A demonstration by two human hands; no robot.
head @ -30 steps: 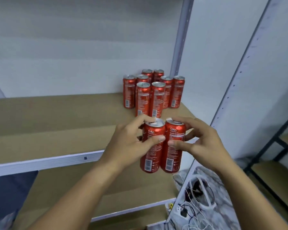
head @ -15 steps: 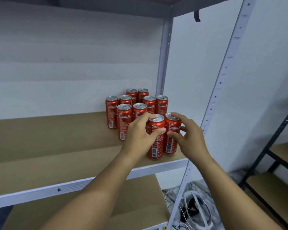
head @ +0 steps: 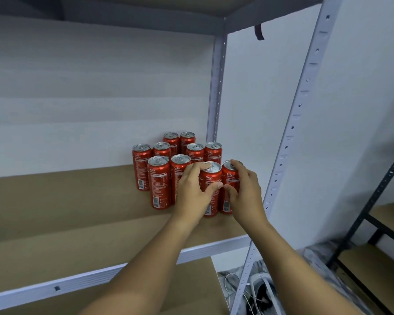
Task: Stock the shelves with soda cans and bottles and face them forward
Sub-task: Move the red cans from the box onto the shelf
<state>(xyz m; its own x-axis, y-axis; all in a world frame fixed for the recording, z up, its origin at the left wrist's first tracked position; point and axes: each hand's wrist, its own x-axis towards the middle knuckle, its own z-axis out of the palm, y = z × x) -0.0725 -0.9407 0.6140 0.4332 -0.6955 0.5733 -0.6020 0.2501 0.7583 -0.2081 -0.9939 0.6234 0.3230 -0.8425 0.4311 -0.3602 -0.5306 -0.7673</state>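
Two red soda cans stand side by side on the brown shelf board (head: pixel 77 201) near its right end. My left hand (head: pixel 192 194) grips the left can (head: pixel 212 178), thumb across its front and fingers over its rim. My right hand (head: pixel 243 192) grips the right can (head: pixel 230 178) the same way. Both cans rest upright on the board, right in front of a cluster of several red cans (head: pixel 159 178) that stand further back by the rear post.
A perforated grey upright (head: pixel 289 142) rises just right of my right hand. The shelf's front rail (head: pixel 100 276) runs below my arms, with a lower board (head: pixel 191 292) beneath. Cables and a white object (head: pixel 259 289) lie on the floor. A dark rack (head: pixel 373 201) stands at right.
Both hands carried the two cans up and forward from in front of the shelf onto the board, then pushed them back against the cluster.
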